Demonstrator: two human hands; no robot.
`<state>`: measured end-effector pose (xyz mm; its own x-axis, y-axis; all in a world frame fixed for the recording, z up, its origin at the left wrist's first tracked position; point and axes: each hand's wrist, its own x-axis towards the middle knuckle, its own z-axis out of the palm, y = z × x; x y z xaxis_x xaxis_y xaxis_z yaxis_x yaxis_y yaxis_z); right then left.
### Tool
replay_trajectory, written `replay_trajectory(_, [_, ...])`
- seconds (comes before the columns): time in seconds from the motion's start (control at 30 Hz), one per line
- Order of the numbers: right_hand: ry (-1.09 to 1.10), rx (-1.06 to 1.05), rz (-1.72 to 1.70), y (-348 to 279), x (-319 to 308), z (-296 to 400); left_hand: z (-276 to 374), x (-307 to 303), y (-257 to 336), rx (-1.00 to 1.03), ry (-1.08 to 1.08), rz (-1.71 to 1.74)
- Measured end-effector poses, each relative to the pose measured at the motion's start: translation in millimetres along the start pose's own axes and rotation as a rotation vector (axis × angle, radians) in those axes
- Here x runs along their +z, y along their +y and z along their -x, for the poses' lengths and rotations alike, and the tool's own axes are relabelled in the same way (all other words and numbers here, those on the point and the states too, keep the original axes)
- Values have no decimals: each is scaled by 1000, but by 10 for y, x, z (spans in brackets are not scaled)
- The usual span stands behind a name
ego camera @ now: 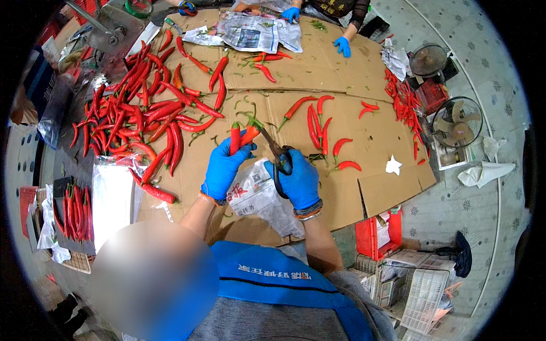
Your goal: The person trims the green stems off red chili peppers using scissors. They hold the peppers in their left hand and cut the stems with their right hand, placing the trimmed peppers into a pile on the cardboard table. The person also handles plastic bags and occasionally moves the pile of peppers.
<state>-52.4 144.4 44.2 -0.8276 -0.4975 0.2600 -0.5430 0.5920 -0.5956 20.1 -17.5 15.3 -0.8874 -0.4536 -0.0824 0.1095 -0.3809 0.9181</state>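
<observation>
In a blue glove, my left hand point(227, 166) grips two red chili peppers. One chili pepper point(235, 138) points up with a short green stub at its tip. The other chili pepper point(249, 134) leans right, its long green stem curling upward. My right hand point(298, 181), gloved too, is closed around the handles of dark-bladed scissors point(273, 143). Their blades reach up to the stem end of the leaning pepper; whether they touch it I cannot tell. Beneath my hands lies a printed newspaper sheet point(266, 209) on flattened cardboard point(337, 187).
A big heap of red chilies point(128, 115) covers the left side, beside a plastic-wrapped white stack point(113, 200). Several loose chilies point(318, 128) lie to the right. Across the table, another person's gloved hand point(342, 47) rests near newspaper point(256, 32). Fans point(457, 122) stand at far right.
</observation>
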Motion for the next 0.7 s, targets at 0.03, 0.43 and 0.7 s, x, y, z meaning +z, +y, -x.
replay_trajectory(0.03, [-16, 10, 20, 34, 2, 8, -3, -16, -11, 5, 3, -18])
replay_trajectory(0.43, [-68, 17, 11, 110, -29, -11, -18, -131, -42, 54, 74, -164])
replay_trajectory(0.7, [-97, 38, 60, 108, -39, -51, 7, -109, 19, 308, 87, -561])
